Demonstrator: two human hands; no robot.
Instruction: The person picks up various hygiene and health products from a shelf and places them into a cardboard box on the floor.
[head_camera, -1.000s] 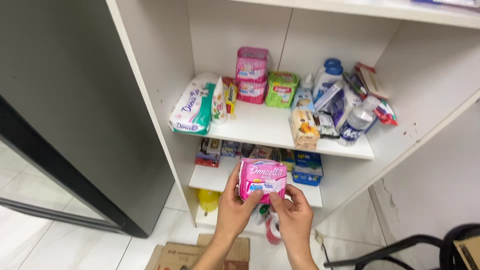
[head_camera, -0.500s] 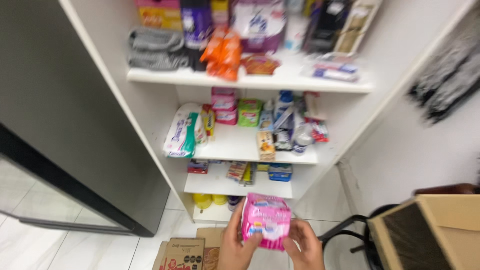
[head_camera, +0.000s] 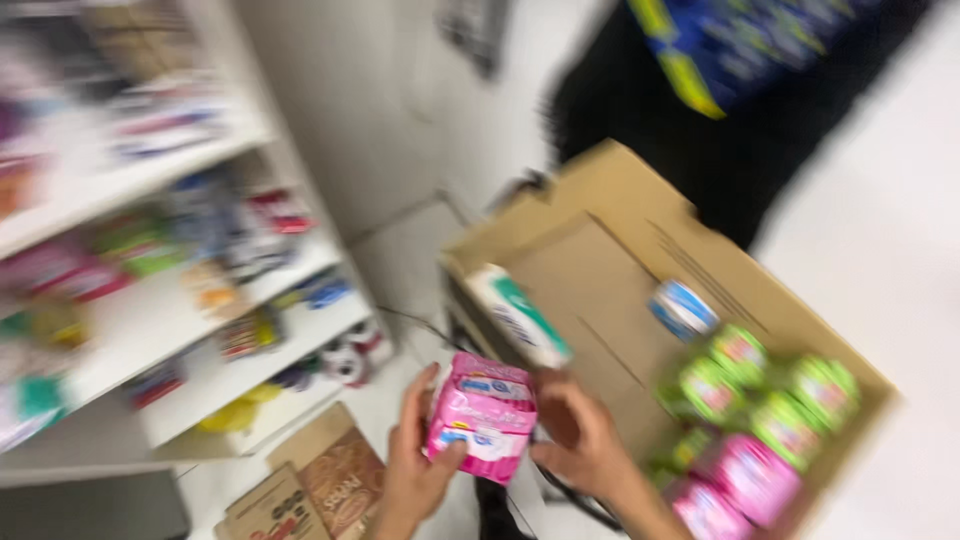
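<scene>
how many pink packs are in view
3: one pink pack held between the left hand and right hand, two in the cardboard box near corner. Blur may hide more.

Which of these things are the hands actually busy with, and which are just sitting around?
In hand:
pink packet, held between the left hand and the right hand

Lying about:
cardboard box with green packs and more pink packs
white shelves of blurred goods
flat cartons on the floor

Pink packet (head_camera: 482, 417) with white and blue patches; brown cardboard box (head_camera: 600, 260) holding green packs (head_camera: 765, 390) and pink packs (head_camera: 745, 480) — white shelf (head_camera: 150, 320), white floor (head_camera: 880, 250).
</scene>
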